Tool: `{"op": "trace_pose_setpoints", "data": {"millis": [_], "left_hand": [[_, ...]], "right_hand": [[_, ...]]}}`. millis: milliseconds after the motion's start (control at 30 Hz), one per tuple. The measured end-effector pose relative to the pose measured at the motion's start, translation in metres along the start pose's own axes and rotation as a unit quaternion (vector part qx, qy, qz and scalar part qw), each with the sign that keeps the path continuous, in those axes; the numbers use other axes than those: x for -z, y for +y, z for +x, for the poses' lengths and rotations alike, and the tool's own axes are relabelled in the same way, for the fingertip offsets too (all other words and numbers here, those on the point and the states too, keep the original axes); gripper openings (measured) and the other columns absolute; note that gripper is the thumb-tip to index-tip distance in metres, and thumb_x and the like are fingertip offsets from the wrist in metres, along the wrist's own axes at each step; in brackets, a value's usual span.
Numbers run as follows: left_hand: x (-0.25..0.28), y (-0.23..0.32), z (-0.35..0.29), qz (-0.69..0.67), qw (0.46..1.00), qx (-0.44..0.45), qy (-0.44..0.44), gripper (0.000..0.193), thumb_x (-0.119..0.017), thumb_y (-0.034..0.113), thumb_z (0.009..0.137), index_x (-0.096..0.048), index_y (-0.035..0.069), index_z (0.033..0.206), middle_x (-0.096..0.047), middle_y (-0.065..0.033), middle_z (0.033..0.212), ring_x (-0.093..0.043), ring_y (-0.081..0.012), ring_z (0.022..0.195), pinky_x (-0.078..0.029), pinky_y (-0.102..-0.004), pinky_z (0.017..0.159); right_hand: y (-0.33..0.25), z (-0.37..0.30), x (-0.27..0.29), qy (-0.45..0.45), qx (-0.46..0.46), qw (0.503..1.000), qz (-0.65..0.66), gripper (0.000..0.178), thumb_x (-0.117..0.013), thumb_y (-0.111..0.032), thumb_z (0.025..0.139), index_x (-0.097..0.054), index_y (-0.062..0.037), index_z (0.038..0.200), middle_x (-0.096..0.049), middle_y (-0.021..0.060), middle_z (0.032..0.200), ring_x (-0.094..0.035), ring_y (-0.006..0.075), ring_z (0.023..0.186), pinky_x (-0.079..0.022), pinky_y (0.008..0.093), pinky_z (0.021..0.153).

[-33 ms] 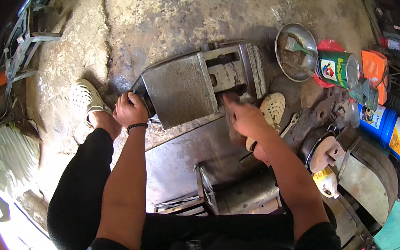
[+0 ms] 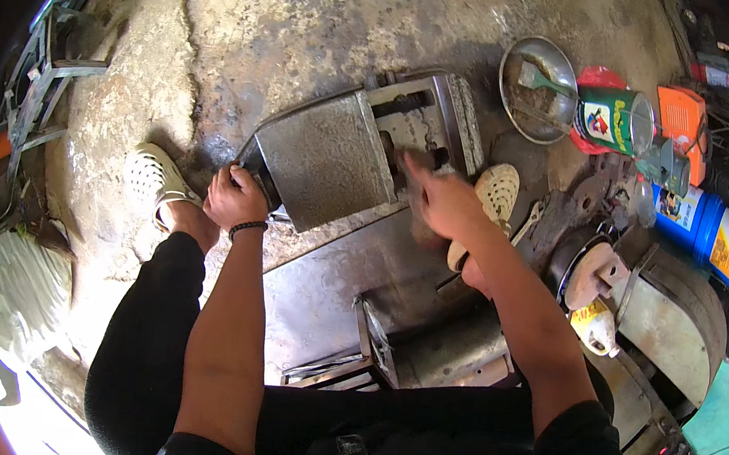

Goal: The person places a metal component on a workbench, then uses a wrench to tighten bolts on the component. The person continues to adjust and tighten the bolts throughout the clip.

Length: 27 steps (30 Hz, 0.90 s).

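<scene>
A heavy grey metal housing lies at a slant on the floor between my feet, with a flat plate on its left and an open frame on its right. My left hand is closed round the housing's dark left end. Over the open frame, my right hand is curled with its index finger stretched forward. A dark, blurred object shows beneath that hand; motion smear hides its kind. Inside the frame sits a pale cut-out metal plate.
A metal bowl with a brush stands at the far right, beside a green can. Farther right are a blue bucket and an orange box. A wrench lies by my right shoe. A metal stand is at left.
My right hand has shifted slightly left and away from me over the open frame. My left hand keeps its grip on the housing's end.
</scene>
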<state>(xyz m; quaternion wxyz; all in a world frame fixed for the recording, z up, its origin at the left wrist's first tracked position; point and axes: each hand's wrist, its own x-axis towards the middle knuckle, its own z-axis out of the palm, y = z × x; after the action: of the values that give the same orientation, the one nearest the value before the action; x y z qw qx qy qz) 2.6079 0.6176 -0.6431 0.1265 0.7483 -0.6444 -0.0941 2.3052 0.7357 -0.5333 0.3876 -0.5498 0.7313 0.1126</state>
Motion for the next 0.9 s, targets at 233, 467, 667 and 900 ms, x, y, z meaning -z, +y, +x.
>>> {"op": "trace_pose_setpoints", "data": {"millis": [233,467,667,900], "left_hand": [[-0.004,0.002,0.006,-0.003,1.0,0.008,-0.014,0.036,-0.047,0.033,0.09,-0.073,0.011,0.103,-0.071,-0.0096,0.099,-0.063,-0.0314,0.099,-0.045,-0.0464,0.087],[-0.002,0.002,0.005,-0.029,0.999,-0.005,-0.023,0.038,-0.046,0.035,0.093,-0.072,0.01,0.107,-0.071,-0.0137,0.105,-0.064,-0.0356,0.099,-0.047,-0.0486,0.085],[-0.004,0.002,0.005,-0.012,1.0,0.003,-0.008,0.036,-0.046,0.033,0.091,-0.072,0.01,0.101,-0.071,-0.0112,0.099,-0.064,-0.0338,0.096,-0.046,-0.0485,0.082],[-0.006,0.0,0.005,-0.003,1.0,-0.008,-0.002,0.035,-0.047,0.032,0.09,-0.072,0.01,0.097,-0.07,-0.0103,0.096,-0.064,-0.0338,0.092,-0.047,-0.0482,0.079]], "right_hand": [[-0.007,0.021,-0.025,0.008,0.017,0.999,-0.045,0.077,-0.061,-0.014,0.083,-0.031,-0.0254,0.153,-0.07,0.0193,0.089,-0.069,0.0362,0.083,-0.055,0.0459,0.072],[0.009,-0.028,-0.021,0.002,0.0,1.0,-0.002,0.066,-0.056,-0.012,0.087,-0.039,-0.0228,0.149,-0.069,0.0188,0.084,-0.068,0.0391,0.079,-0.054,0.0471,0.07],[-0.014,0.04,0.014,0.048,0.054,0.997,-0.019,0.059,-0.057,-0.014,0.087,-0.045,-0.0158,0.145,-0.07,0.0194,0.096,-0.068,0.0369,0.091,-0.054,0.047,0.077],[-0.01,0.064,0.028,-0.065,0.084,0.988,-0.113,0.043,-0.056,-0.011,0.084,-0.06,-0.0114,0.128,-0.071,0.0166,0.103,-0.069,0.0346,0.097,-0.056,0.0451,0.081]]}}
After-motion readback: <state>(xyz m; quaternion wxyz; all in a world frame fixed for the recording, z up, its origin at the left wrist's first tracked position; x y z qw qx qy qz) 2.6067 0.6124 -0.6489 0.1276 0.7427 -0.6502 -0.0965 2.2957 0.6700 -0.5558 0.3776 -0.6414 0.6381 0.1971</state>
